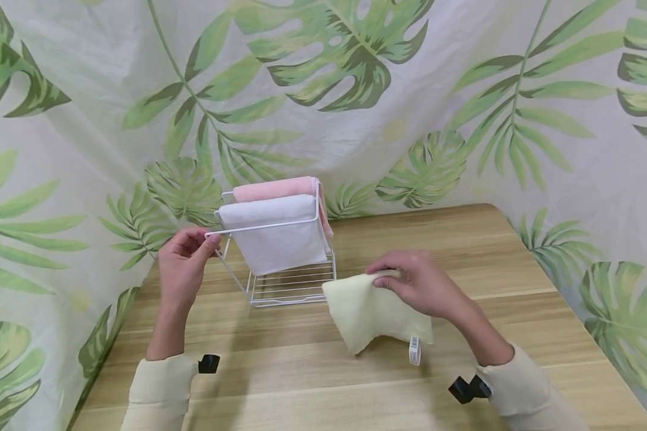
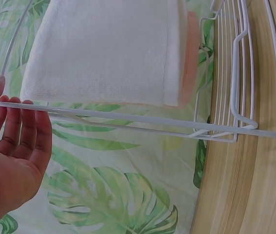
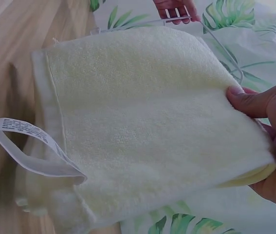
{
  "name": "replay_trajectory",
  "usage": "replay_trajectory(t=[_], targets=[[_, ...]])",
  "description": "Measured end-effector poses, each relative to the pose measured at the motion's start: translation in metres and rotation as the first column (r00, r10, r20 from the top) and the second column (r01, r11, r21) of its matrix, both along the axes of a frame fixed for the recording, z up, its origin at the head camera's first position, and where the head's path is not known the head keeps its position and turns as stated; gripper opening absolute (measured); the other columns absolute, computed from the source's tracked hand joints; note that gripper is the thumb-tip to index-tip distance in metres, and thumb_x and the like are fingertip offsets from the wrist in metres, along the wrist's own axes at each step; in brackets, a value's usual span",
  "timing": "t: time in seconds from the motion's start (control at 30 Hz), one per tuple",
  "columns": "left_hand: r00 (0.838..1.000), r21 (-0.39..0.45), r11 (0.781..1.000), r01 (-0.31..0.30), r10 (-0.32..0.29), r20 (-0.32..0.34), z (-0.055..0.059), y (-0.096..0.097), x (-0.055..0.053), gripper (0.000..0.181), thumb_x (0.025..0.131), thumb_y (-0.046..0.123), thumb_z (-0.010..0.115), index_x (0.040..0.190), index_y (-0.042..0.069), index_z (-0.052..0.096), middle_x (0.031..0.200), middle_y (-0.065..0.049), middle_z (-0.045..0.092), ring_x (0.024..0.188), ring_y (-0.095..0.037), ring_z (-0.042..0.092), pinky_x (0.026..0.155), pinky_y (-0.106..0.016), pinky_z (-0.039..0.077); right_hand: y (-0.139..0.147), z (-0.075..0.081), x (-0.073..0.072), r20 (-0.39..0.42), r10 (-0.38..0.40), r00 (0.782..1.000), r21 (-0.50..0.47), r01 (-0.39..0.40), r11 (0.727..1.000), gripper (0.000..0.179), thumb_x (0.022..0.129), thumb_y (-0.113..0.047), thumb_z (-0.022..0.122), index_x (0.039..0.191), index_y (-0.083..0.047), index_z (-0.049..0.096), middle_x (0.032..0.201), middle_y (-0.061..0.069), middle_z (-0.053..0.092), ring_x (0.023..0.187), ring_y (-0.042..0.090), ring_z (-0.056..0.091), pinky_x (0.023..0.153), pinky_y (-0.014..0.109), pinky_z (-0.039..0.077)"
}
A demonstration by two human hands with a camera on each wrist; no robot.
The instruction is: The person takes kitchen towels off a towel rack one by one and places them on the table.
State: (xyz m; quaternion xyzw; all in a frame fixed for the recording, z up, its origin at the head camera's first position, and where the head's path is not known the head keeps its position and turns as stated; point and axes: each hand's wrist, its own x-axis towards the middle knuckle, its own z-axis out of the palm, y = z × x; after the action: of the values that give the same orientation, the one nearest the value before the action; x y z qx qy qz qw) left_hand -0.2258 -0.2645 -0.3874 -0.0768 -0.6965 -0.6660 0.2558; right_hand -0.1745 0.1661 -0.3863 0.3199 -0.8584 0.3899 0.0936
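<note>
A white wire rack point(image 1: 293, 299) stands on the table with a pink towel point(image 1: 275, 188) over its rear bar and a white towel point(image 1: 275, 233) over a bar in front of it. My left hand point(image 1: 186, 260) grips the upper left corner of the rack's front bar, thumb and fingers around the wire point(image 2: 99, 114). To the right of the rack, my right hand point(image 1: 417, 281) pinches a folded pale yellow towel point(image 1: 372, 308) by its upper edge. The towel hangs over the table, and a white label loop point(image 3: 35, 156) sticks out from its lower edge.
The wood-grain table point(image 1: 302, 383) lies under the rack, its right edge slanting away. Behind it hangs a leaf-printed cloth point(image 1: 399, 137). A small black wrist mount shows at each sleeve, one of them a black mount point(image 1: 208, 364) on the left.
</note>
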Motion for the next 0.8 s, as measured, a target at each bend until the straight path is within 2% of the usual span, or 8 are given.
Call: replay_trajectory(t=[0.23, 0.5, 0.8], targets=[[1.0, -0.002, 1.0, 0.001, -0.001, -0.001, -0.001, 0.0, 0.0, 0.02, 0.095, -0.001, 0.079, 0.099, -0.015, 0.065, 0.079, 0.001, 0.072, 0.069, -0.011, 0.066, 0.064, -0.02, 0.063, 0.001, -0.008, -0.008, 0.075, -0.017, 0.997, -0.004, 0.017, 1.0, 0.018, 0.096, -0.011, 0.081, 0.114, -0.013, 0.082, 0.112, -0.001, 0.083, 0.108, 0.019, 0.078, 0.095, 0.042, 0.065], [1.0, -0.003, 1.0, -0.005, 0.005, 0.001, -0.002, -0.001, 0.0, 0.019, 0.095, 0.0, 0.079, 0.098, -0.013, 0.066, 0.079, 0.002, 0.071, 0.068, -0.01, 0.065, 0.064, -0.019, 0.063, 0.004, -0.014, -0.024, 0.082, -0.054, 0.995, -0.005, 0.055, 0.998, 0.017, 0.096, -0.011, 0.081, 0.113, -0.013, 0.082, 0.111, 0.001, 0.083, 0.109, 0.021, 0.078, 0.094, 0.044, 0.065], [1.0, -0.009, 1.0, -0.011, 0.011, -0.001, -0.003, -0.001, 0.001, 0.019, 0.095, 0.0, 0.08, 0.098, -0.012, 0.066, 0.078, 0.002, 0.071, 0.067, -0.01, 0.065, 0.064, -0.019, 0.063, 0.011, -0.023, -0.05, 0.151, -0.085, 0.985, 0.026, 0.082, 0.996, 0.019, 0.099, -0.013, 0.078, 0.117, -0.011, 0.081, 0.118, 0.006, 0.082, 0.115, 0.026, 0.076, 0.097, 0.048, 0.063]])
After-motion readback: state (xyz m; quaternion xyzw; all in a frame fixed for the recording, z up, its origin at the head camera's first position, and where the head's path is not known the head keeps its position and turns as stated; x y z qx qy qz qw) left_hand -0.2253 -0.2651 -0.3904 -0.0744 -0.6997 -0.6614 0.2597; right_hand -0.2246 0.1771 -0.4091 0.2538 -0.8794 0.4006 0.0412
